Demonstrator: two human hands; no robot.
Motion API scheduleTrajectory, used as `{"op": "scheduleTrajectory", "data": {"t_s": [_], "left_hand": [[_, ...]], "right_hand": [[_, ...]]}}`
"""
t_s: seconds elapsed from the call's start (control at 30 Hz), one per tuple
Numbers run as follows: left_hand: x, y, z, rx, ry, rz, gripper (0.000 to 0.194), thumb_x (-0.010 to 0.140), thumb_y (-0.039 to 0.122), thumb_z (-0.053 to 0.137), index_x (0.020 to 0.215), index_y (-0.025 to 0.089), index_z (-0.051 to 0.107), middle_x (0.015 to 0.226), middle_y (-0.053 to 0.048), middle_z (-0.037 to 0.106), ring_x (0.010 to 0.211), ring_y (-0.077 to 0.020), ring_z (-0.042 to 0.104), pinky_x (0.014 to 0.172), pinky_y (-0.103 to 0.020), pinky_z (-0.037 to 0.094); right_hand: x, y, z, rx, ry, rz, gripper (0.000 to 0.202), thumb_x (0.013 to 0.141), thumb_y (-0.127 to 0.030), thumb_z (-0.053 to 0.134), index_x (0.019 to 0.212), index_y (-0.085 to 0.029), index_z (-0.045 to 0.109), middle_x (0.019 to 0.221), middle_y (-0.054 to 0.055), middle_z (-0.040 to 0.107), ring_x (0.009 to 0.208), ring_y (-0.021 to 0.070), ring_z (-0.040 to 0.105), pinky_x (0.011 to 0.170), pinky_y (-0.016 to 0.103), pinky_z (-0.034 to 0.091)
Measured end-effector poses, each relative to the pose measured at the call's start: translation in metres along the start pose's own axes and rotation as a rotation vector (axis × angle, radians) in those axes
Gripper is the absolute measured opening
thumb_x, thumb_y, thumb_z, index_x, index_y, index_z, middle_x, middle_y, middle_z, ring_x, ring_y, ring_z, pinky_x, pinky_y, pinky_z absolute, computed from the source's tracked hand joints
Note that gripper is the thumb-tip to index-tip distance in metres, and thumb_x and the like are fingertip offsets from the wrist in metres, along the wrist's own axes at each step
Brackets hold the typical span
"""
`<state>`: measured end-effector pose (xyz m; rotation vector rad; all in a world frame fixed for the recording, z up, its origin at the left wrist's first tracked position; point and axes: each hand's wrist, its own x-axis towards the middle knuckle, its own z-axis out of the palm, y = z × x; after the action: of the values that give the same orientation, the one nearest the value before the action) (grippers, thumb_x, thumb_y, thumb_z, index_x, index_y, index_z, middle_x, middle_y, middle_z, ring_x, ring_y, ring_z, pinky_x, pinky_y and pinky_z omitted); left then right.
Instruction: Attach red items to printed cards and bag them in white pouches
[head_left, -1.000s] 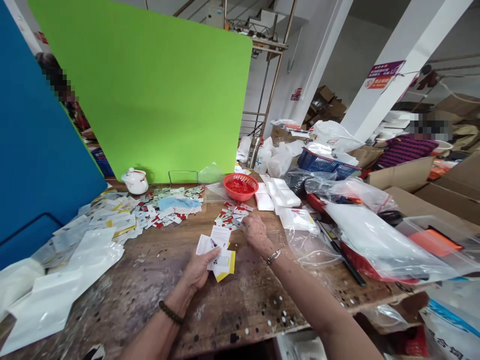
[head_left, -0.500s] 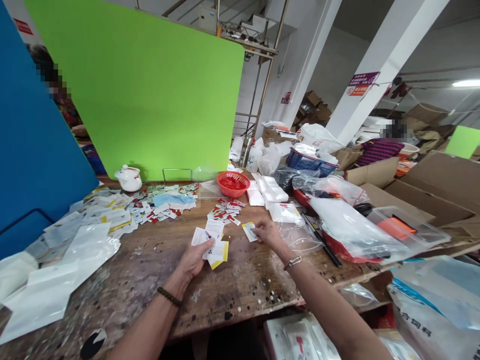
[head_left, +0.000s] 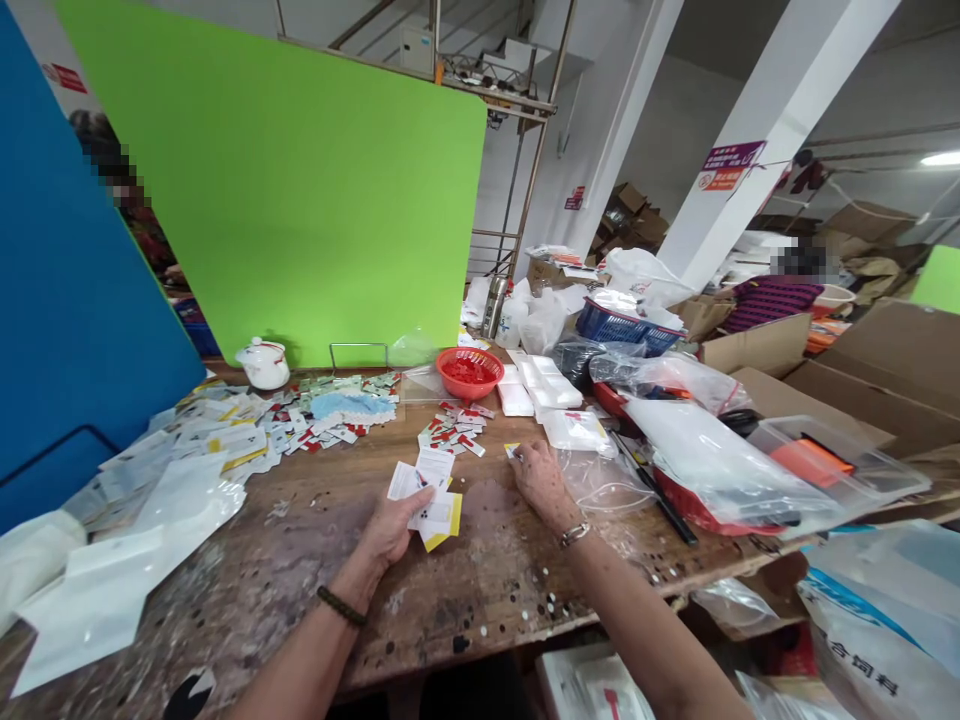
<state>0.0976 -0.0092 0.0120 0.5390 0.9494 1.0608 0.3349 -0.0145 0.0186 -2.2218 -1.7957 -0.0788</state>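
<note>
Several white and yellow printed cards [head_left: 437, 515] are fanned out in my left hand [head_left: 394, 522], its thumb pressed on top of them. My right hand [head_left: 541, 482] is down over the table to the right, closed on another white and yellow card [head_left: 512, 451]; most of that card is hidden under the fingers. Beyond my hands lies a small pile of red and white pieces [head_left: 454, 428], with a red plastic bowl [head_left: 470, 374] of red pieces behind it.
Flat white and yellow packets [head_left: 225, 440] and clear bags [head_left: 180, 505] cover the left of the wooden table [head_left: 315, 590]. A white lidded pot [head_left: 262, 362] stands by the green partition [head_left: 322, 200]. Plastic bags [head_left: 705, 465] and a black rod [head_left: 664, 500] lie right. A person [head_left: 776, 300] is in the background.
My right hand has turned palm down and lowered over its card, covering most of it. My left hand keeps the fanned cards in nearly the same spot. The view has shifted slightly.
</note>
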Motion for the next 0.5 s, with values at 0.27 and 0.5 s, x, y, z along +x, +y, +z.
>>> {"op": "scheduleTrajectory", "data": {"t_s": [0.27,0.5], "left_hand": [[0.005,-0.003,-0.001,-0.006,0.016,0.049,0.042,0.042,0.012,0.087,0.079,0.009,0.068,0.075,-0.008,0.074,0.063,-0.0210,0.068,0.064,-0.034,0.057],[0.003,-0.006,0.000,0.004,0.043,0.065,0.044,0.038,0.015,0.088,0.076,0.010,0.067,0.074,-0.008,0.073,0.063,-0.0215,0.067,0.066,-0.035,0.055]], "right_hand": [[0.025,-0.069,0.021,0.165,-0.019,-0.078,0.026,0.085,-0.013,0.046,0.102,-0.015,0.065,0.100,0.012,0.067,0.095,0.0215,0.057,0.081,0.029,0.037],[0.016,-0.055,0.010,0.563,-0.151,0.013,0.011,0.074,-0.018,0.055,0.080,-0.019,0.065,0.074,0.003,0.068,0.068,0.0165,0.059,0.060,0.024,0.039]]}}
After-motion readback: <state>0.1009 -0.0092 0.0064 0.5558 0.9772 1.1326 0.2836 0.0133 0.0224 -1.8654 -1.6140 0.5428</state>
